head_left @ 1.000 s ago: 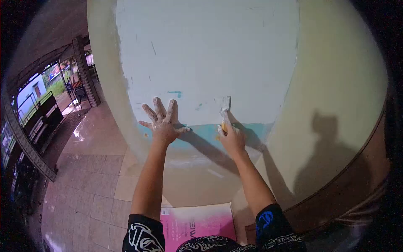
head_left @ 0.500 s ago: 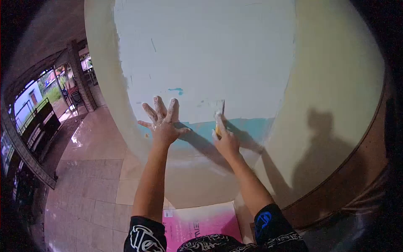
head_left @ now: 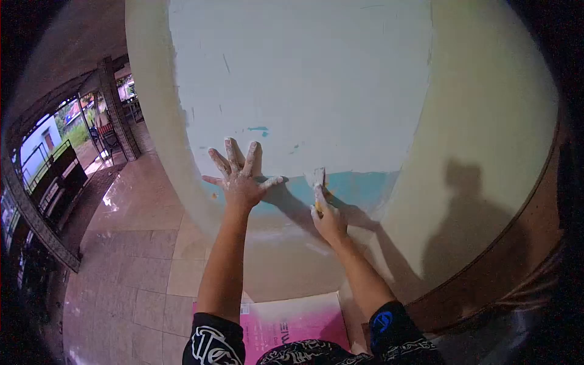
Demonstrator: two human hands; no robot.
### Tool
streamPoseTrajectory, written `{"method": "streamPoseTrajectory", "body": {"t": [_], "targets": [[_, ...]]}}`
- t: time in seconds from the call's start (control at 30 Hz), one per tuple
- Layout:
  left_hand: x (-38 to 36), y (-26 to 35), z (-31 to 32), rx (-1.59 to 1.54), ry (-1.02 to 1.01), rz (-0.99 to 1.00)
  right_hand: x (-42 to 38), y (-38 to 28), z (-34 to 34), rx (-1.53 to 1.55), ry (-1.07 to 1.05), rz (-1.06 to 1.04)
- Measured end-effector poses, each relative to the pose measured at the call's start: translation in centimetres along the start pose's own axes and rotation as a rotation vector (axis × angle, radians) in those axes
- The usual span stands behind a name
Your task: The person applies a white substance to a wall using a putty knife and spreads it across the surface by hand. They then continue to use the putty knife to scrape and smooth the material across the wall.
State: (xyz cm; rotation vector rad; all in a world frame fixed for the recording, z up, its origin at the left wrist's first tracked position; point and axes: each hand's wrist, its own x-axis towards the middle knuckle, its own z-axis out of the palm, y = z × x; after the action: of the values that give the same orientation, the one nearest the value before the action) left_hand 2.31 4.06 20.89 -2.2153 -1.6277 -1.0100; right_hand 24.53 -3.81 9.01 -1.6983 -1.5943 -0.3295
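My left hand [head_left: 242, 179] lies flat against the wall with its fingers spread, white paste smeared on them. My right hand [head_left: 329, 218] is wrapped round the yellow handle of a putty knife [head_left: 315, 177]. The knife's whitish blade points up and rests at the upper edge of a teal band [head_left: 362, 185]. Above the band, a broad white coat [head_left: 304, 73] covers the wall, with small teal patches and thin dark marks showing in it.
A pink printed box or sheet [head_left: 292, 322] lies on the floor below. Tiled floor [head_left: 134, 261] extends left towards a pillar [head_left: 117, 109] and a dark gate [head_left: 58, 176]. A brown curved edge [head_left: 517, 243] borders the pale wall at right.
The putty knife and my right hand have moved down, from the white coat to the teal band's edge. A small teal mark now shows where the blade was. My left thumb reaches further outward.
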Motion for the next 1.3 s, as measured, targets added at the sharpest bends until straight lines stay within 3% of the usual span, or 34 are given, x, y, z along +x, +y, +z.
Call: {"method": "streamPoseTrajectory", "body": {"t": [0.17, 0.27, 0.37, 0.4, 0.47, 0.5, 0.6, 0.7, 0.9, 1.03, 1.13, 1.17, 1.23, 1.3], "targets": [[0.0, 1.4, -0.9, -0.051, -0.039, -0.083, 3.0, 0.3, -2.9, -0.115, 0.041, 0.076], [0.2, 1.9, 0.5, -0.078, -0.028, -0.148, 5.3, -0.8, -6.1, 0.04, -0.033, 0.183], [0.3, 3.4, 0.0, -0.125, -0.092, -0.231, 1.4, 1.7, -1.5, 0.001, 0.077, 0.154], [0.2, 3.7, 0.3, -0.133, -0.043, -0.25, 0.1, 3.1, -0.4, 0.096, 0.116, 0.047], [0.5, 4.2, 0.1, -0.141, -0.05, -0.287, -0.5, 4.6, -0.3, 0.099, 0.033, 0.079], [0.8, 4.7, -0.1, -0.143, -0.047, -0.284, -0.4, 5.1, -0.3, 0.108, -0.054, 0.118], [2.7, 5.9, 0.1, -0.185, 0.224, -0.227, 3.1, 3.2, -4.4, 0.008, 0.064, 0.117], [3.9, 8.0, -2.8, -0.228, 0.135, -0.254, 4.3, 3.8, -4.8, 0.008, 0.156, 0.099], [4.0, 8.1, -2.2, -0.18, 0.189, -0.243, -1.0, 6.1, -1.4, 0.012, 0.133, 0.008], [4.0, 7.9, -2.4, -0.171, 0.109, -0.269, 4.5, 3.4, -6.3, 0.018, 0.224, 0.038], [4.5, 6.5, -0.2, -0.171, 0.474, -0.002, 5.3, 3.3, -6.6, -0.065, 0.104, 0.131], [4.6, 6.2, 0.4, -0.171, 0.474, -0.001, 4.6, 2.9, -6.5, -0.093, 0.068, 0.186], [4.0, 7.9, -2.4, -0.146, 0.094, -0.241, 2.0, 4.8, -3.7, 0.034, 0.159, 0.104], [3.9, 8.6, -3.8, -0.165, 0.017, -0.287, 1.0, 6.1, -2.4, 0.044, 0.133, 0.066]]}}
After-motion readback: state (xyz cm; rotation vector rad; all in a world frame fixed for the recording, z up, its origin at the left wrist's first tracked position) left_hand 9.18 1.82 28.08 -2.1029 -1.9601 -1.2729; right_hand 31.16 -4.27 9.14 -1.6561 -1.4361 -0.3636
